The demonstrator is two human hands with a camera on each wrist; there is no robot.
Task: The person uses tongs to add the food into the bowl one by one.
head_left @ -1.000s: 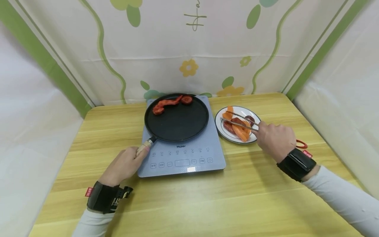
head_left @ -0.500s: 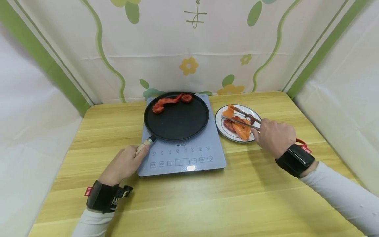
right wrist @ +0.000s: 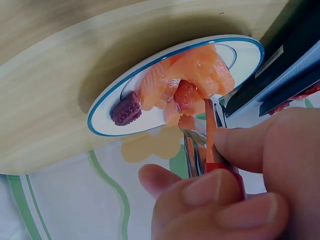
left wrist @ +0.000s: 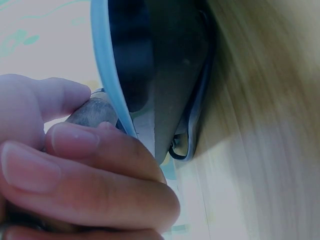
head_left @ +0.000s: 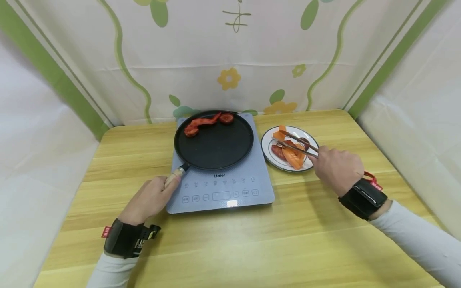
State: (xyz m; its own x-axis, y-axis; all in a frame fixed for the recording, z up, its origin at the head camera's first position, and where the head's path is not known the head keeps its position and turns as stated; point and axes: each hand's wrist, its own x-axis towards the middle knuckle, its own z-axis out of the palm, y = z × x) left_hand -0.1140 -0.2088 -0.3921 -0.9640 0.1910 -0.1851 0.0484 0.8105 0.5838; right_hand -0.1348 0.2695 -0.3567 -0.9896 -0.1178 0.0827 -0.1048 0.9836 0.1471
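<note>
My left hand [head_left: 147,200] grips the wooden handle [head_left: 173,179] of a black flat pan [head_left: 216,146]. Inside the pan, near its far rim, lie a curled red strip of food [head_left: 201,122] and a round red slice [head_left: 226,118]. In my right hand [head_left: 338,168] is a pair of metal tongs [head_left: 299,140] with a red handle [head_left: 370,176]. The tong tips sit at an orange salmon-like slice [head_left: 279,135] on the far left of a white plate [head_left: 267,145]. More orange slices [right wrist: 200,67], a red piece [right wrist: 186,95] and a dark purple piece [right wrist: 126,109] share the plate.
Under the pan is a grey-blue induction cooker [head_left: 220,206] with touch controls along its front. The plate stands close to its right side on a wooden table [head_left: 230,248]. A patterned cloth [head_left: 201,52] hangs behind, with white cloth walls on both sides.
The tong tips have drawn nearer each other around the orange slice and shifted slightly right, the slice with them. My left hand keeps its hold on the pan handle.
</note>
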